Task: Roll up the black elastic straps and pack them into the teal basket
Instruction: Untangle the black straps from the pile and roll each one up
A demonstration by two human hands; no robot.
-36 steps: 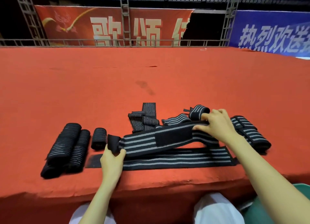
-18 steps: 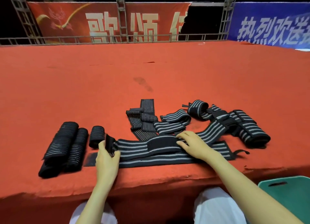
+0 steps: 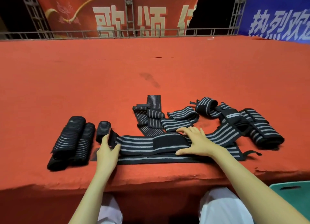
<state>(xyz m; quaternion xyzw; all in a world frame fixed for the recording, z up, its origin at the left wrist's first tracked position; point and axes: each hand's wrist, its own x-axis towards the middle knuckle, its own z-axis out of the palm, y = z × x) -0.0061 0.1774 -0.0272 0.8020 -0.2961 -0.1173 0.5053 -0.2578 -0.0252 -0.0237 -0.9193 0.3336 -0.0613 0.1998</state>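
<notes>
Left fingers [image 3: 105, 139]: curled with the thumb round the black left end of the long striped strap [image 3: 144, 146]. My left hand [image 3: 107, 150] grips that end and holds it raised off the surface.
Right fingers [image 3: 191, 131]: straight and spread, grasping nothing. My right hand [image 3: 197, 142] lies flat and presses on the same strap, just right of its black fastening patch [image 3: 165, 140].
Strap: low in the centre of the frame, stretched along the near edge of the red cloth [image 3: 151, 69]. It is doubled over itself, and its right part runs up into the heap.
Rolls: three rolled straps [image 3: 72, 139] lie side by side at lower left, two long and one short. The short one is just beside my left hand.
Heap: loose straps [image 3: 181, 119] lie tangled right of centre, above my right hand. A thick folded bundle sits at the heap's right end.
Basket: the teal basket [image 3: 291, 188] is in the lower right corner, below the cloth's edge. Only a rim and a handle slot show, and I cannot tell what is in it.
Background: a metal railing [image 3: 117, 32] runs across the top. A red banner [image 3: 117, 15] hangs at upper left and a blue banner [image 3: 276, 19] at upper right.
Lap: white trousers [image 3: 218, 205] at the bottom edge.
</notes>
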